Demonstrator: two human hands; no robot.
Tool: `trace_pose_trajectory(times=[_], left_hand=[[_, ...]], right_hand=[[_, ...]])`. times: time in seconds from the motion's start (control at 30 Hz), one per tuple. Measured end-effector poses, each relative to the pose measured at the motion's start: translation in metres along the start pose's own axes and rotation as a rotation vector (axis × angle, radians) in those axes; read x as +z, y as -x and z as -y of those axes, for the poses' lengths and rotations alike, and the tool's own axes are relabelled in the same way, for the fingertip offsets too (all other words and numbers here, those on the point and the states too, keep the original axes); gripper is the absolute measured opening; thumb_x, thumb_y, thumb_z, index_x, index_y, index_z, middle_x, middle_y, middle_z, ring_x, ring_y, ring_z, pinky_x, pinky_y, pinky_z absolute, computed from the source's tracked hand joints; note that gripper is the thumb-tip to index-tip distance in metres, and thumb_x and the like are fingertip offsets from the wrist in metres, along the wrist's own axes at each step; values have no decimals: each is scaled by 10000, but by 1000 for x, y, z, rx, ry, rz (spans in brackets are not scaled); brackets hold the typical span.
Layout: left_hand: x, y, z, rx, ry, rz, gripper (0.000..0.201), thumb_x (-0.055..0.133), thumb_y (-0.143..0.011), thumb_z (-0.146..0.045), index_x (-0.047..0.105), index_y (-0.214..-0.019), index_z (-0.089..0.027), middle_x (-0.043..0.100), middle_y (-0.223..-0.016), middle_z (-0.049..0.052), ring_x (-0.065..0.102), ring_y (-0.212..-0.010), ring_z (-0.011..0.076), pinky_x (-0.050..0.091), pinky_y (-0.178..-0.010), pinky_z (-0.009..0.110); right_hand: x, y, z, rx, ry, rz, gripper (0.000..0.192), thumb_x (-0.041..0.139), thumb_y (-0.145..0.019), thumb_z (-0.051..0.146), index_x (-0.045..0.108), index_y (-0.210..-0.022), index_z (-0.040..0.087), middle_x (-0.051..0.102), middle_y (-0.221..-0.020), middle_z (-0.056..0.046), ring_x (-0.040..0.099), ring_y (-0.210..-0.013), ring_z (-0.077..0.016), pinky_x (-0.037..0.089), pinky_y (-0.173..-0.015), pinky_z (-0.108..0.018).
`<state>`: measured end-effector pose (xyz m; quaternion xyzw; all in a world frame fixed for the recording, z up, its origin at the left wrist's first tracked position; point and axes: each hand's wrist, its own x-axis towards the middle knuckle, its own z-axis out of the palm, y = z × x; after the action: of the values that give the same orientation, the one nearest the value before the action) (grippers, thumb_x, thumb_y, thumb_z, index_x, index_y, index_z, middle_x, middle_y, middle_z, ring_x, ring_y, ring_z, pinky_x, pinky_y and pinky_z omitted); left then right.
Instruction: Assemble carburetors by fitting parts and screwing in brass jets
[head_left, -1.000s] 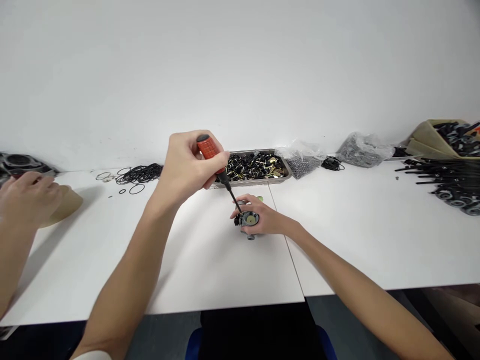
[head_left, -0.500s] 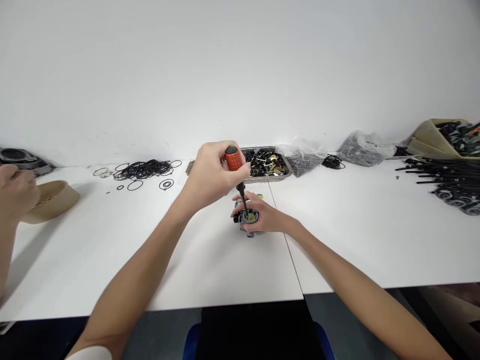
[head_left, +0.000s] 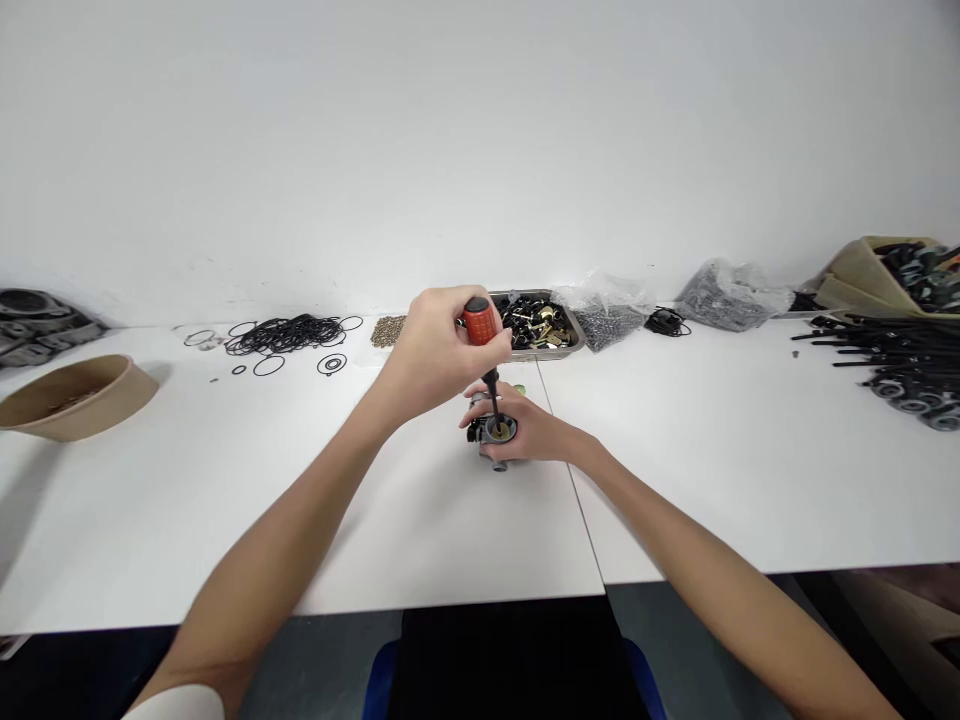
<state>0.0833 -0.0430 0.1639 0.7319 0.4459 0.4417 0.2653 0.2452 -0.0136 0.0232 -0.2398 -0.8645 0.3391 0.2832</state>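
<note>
Head view | 1 screwdriver [head_left: 484, 345] gripped by left hand [head_left: 435, 345] fingers, tip in 1 grey part [head_left: 498, 437] clasped by right hand [head_left: 534, 432] | 1 tray [head_left: 576, 340], 1 bowl [head_left: 71, 397] near worktop [head_left: 420, 540] edges; front area open

The screwdriver [head_left: 486, 352] is now brought from a slant to nearly upright by the left hand [head_left: 435, 345] — its tip is set down into the round opening of the small grey part [head_left: 497, 435]. The other person's hand is withdrawn from the brown bowl [head_left: 71, 397] — the bowl is left uncovered.
</note>
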Motion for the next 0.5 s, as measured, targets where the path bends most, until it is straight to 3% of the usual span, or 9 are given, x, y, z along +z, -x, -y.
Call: trace_pose_trajectory(times=[0.33, 0.5], left_hand=[[0, 1, 1, 62, -80, 86, 96, 620, -766, -195, 566, -695, -161, 507, -535, -34, 463, -443, 60, 367, -416, 201], [-5, 3, -2, 101, -94, 245, 85, 648, -798, -222, 583, -794, -168, 553, -575, -26, 502, -472, 67, 364, -414, 193]], right_hand=[[1, -2, -2, 11, -10, -3, 405, 713, -731, 135, 670, -1111, 269, 521, -1277, -68, 478, -1244, -262, 402, -1075, -463], [-18, 2, -7, 130, -286, 135, 656, 778, -730, 255, 535, -1339, 268, 585, -1253, -74, 552, -1170, -263, 485, -982, -436]])
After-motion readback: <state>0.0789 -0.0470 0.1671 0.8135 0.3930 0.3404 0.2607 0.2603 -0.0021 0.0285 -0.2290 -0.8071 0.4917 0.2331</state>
